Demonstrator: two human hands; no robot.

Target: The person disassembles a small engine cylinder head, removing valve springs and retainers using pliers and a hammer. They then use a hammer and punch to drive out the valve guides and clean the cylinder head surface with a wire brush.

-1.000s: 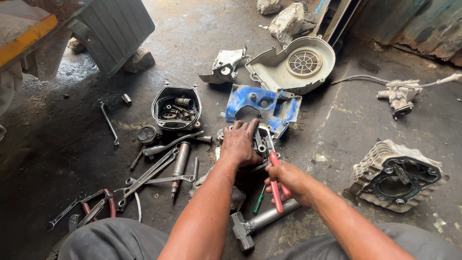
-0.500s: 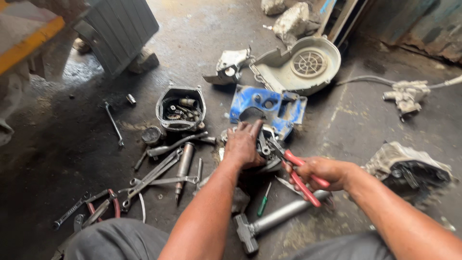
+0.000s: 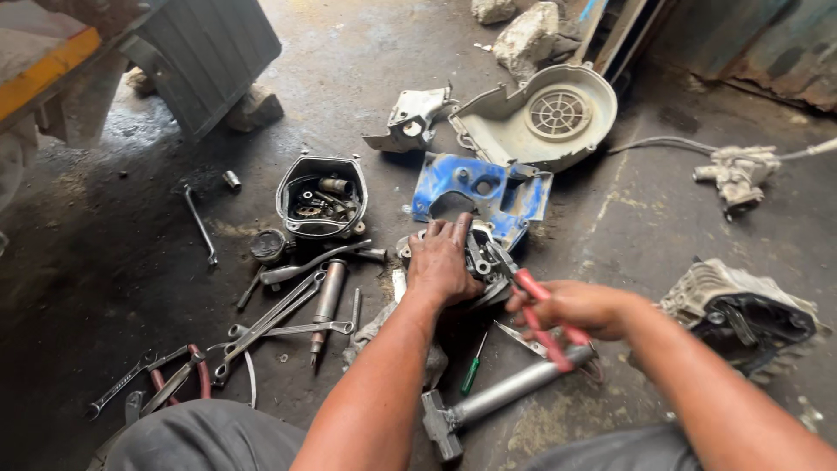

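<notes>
The left hand [image 3: 442, 262] lies palm-down on a small engine part [image 3: 478, 262] on the floor at mid-frame, its grip spread flat over the part rather than closed. The right hand [image 3: 575, 307], at 3 o'clock from it, has its grip wrapped round red-handled pliers [image 3: 540, 305] whose nose meets the part. A hammer [image 3: 497, 397] lies at 6 o'clock, a blue cover [image 3: 514, 192] at 12, spanners [image 3: 279, 314] at 9.

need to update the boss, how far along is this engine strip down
Well into it: the fan cover, blue plate and finned casing lie off on the floor. In hand: the left hand steadies the engine part while the right hand works red-handled pliers at it. That part is still assembled; how much remains inside is hidden.
</notes>
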